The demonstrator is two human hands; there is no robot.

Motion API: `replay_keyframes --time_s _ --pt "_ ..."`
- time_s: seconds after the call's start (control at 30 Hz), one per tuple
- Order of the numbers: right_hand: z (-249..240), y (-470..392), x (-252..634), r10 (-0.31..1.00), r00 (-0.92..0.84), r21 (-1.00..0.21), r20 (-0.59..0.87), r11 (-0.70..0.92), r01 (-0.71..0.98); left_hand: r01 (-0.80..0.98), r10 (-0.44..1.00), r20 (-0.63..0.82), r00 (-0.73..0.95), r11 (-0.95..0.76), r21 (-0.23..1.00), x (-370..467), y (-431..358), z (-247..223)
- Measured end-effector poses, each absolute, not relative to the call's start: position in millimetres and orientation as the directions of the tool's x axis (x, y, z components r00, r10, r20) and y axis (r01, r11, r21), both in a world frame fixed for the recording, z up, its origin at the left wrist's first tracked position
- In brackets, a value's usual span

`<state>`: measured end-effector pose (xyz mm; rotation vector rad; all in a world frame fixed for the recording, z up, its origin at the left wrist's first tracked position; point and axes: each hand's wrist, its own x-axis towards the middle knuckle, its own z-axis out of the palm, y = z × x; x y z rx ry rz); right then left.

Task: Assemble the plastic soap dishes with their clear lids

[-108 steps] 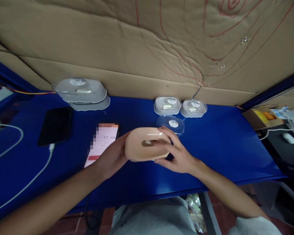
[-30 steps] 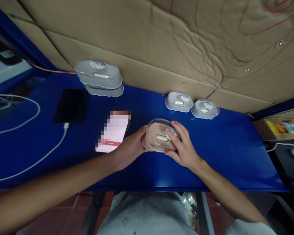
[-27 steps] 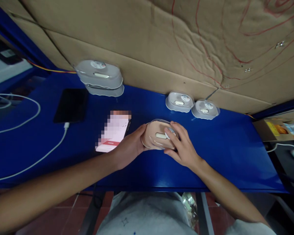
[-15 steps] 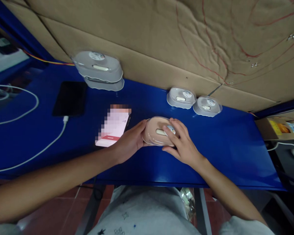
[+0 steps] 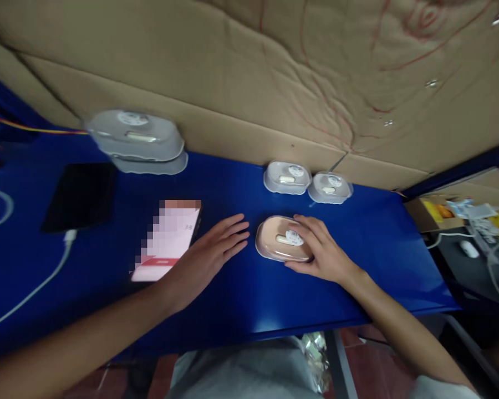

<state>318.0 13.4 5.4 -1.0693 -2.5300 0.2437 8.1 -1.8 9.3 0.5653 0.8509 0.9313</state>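
A pinkish-beige oval container (image 5: 270, 239) with a clear lid, a pale handle and a round sticker rests on the blue table (image 5: 241, 299). My right hand (image 5: 322, 249) grips its right end, thumb at the near side and fingers over the far side. To the left of the container, my left hand (image 5: 216, 249) is held apart from it, fingers stretched out and holding nothing. Close beside that hand lies a phone (image 5: 170, 244) with a lit, partly blurred screen; the left wrist overlaps its near corner.
Two small grey lidded containers, one left (image 5: 286, 180) and one right (image 5: 330, 189), stand against the cardboard wall (image 5: 216, 83). Larger stacked grey containers (image 5: 141, 138) are at the back left. A dark tablet (image 5: 81, 194) has a white cable (image 5: 62, 260) plugged in. A cardboard box (image 5: 430, 216) stands at right.
My left hand has let go of the beige container and moved left, its fingers straightening. My right hand still has the container's right end. The camera view has shifted to the right.
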Motion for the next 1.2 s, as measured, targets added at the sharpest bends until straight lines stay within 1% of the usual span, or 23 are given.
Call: replay_keyframes --time_s 0.1,0.2,0.3,0.33,0.37,0.43,0.53,0.67,0.83,0.93,1.0,1.03,1.07,1.13,1.2 --pt "9.4 7.4 373.0 0.782 -0.588 -0.279 0.205 0.623 0.731 -0.364 0.861 -0.405 0.306 0.499 0.786 6.1 -2.6 14.7" --pt "11.3 -0.2 444.1 0.882 -0.436 -0.232 0.180 0.469 0.852 -0.248 0.851 -0.421 0.314 0.501 0.829 7.2 -2.5 14.8" --pt "8.5 4.8 515.1 0.937 -0.244 -0.061 0.250 0.266 0.962 -0.199 0.850 -0.426 0.310 0.496 0.845 9.3 -0.9 10.9" --pt "6.7 10.6 534.6 0.942 -0.188 -0.025 0.279 0.203 0.979 -0.198 0.850 -0.425 0.310 0.495 0.846 9.6 0.0 9.5" --pt "4.7 18.5 550.6 0.940 -0.146 -0.018 0.308 0.160 0.987 -0.202 0.851 -0.422 0.313 0.494 0.846 9.8 1.0 8.3" --pt "1.1 38.7 570.5 0.939 -0.113 -0.058 0.325 0.140 0.988 -0.210 0.855 -0.411 0.317 0.486 0.848 9.6 3.2 7.6" --pt "-3.6 72.3 571.1 0.934 -0.122 -0.116 0.337 0.170 0.979 -0.198 0.861 -0.404 0.308 0.474 0.858 9.4 5.6 10.3" --pt "-11.5 104.0 542.5 0.920 -0.150 -0.123 0.361 0.207 0.971 -0.167 0.868 -0.391 0.306 0.453 0.876 9.4 6.1 14.7" --pt "-15.3 114.0 499.8 0.916 -0.190 -0.133 0.355 0.251 0.959 -0.125 0.862 -0.390 0.323 0.448 0.885 8.4 5.3 12.6" --pt "-5.0 112.8 460.4 0.925 -0.178 -0.137 0.336 0.235 0.962 -0.119 0.868 -0.370 0.331 0.427 0.896 8.0 4.3 10.0" --pt "4.7 114.0 420.3 0.911 -0.173 -0.152 0.375 0.244 0.958 -0.111 0.869 -0.359 0.340 0.416 0.903 8.1 3.5 9.4" --pt "8.8 115.9 395.8 0.892 -0.189 -0.164 0.411 0.276 0.947 -0.105 0.871 -0.353 0.342 0.409 0.907 8.2 3.1 9.4" --pt "11.6 118.8 368.9 0.871 -0.241 -0.171 0.429 0.340 0.925 -0.097 0.874 -0.346 0.342 0.399 0.912 8.3 2.8 9.5" --pt "12.9 127.4 311.8 0.812 -0.437 -0.138 0.387 0.519 0.843 -0.065 0.891 -0.322 0.319 0.360 0.931 7.8 3.0 9.3" --pt "9.4 136.9 259.2 0.757 -0.561 -0.095 0.333 0.619 0.779 -0.005 0.924 -0.280 0.261 0.291 0.957 6.0 4.4 8.2"
